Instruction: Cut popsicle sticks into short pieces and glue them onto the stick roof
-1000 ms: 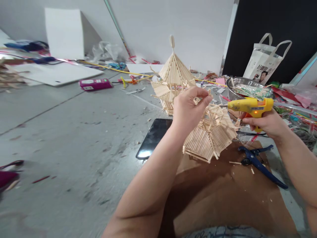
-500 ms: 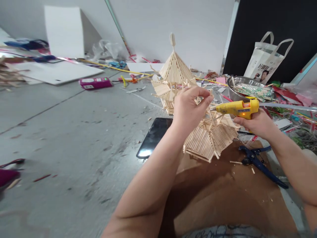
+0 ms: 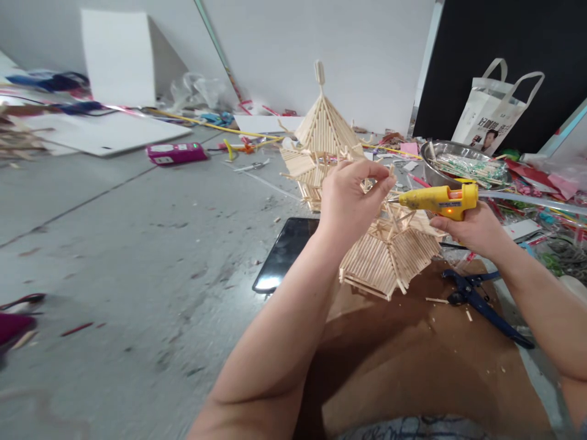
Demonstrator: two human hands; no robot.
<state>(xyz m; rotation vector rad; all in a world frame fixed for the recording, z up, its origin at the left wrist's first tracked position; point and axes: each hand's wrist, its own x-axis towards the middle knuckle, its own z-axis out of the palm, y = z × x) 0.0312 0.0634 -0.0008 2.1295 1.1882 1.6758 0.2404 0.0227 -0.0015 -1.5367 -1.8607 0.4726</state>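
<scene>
My right hand (image 3: 479,229) is wrapped round the handle of a yellow glue gun (image 3: 438,198), whose lit orange lamp shows and whose long clear glue stick trails off to the right. Its nozzle points left, close to the fingertips of my left hand (image 3: 353,198). Those fingers are pinched on a small wooden stick (image 3: 392,171) that pokes up past them. Below both hands sits a many-sided roof section (image 3: 371,263) built of thin wooden sticks. Behind my left hand stands a taller stick pagoda (image 3: 323,125) with a pointed roof, its lower part partly hidden.
A dark tablet or phone (image 3: 287,250) lies left of the roof section. Blue cutters (image 3: 483,305) rest on brown cardboard (image 3: 440,373). A metal bowl (image 3: 428,168) of wrapped sticks and a white bag (image 3: 486,116) stand at the right. A purple device (image 3: 177,154) is on the floor.
The glue gun and my right hand have shifted very slightly. My left hand keeps its pinch in nearly the same place.
</scene>
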